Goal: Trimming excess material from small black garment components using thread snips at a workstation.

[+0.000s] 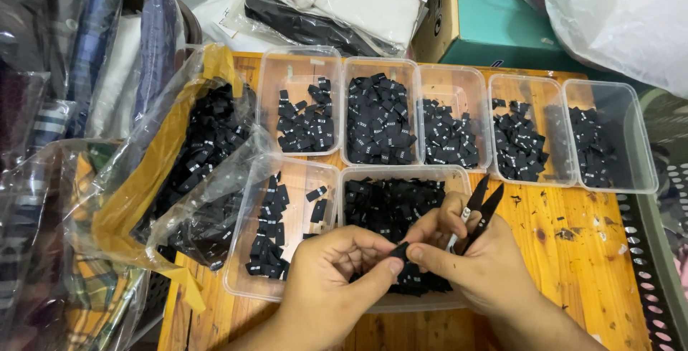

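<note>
I log a wooden bench (573, 250) carrying seven clear plastic tubs of small black fabric labels. In the back row, five tubs stand side by side; the second from the left (380, 111) is the fullest, the far right tub (609, 136) the least. In the front row there are two tubs: the left one (279, 225) holds a loose scatter of labels, the right one (394, 207) a dense heap and sits directly under my hands. My left hand (333, 279) has its thumb and forefinger pinched shut on a small black label (401, 252); my right hand (466, 258) meets it there, its thumb and forefinger closed on the same label from the other side. I also hold a pair of black thread snips (479, 207) in the right hand, blades pointing up and away and slightly parted; how the other fingers grip the handle I cannot quite make out. At the left, a clear bag with yellow lining (165, 157) spills more black labels. Behind the tubs are folded garments in plastic (337, 0), a teal cardboard box (502, 28) and a white plastic bag (623, 14).
</note>
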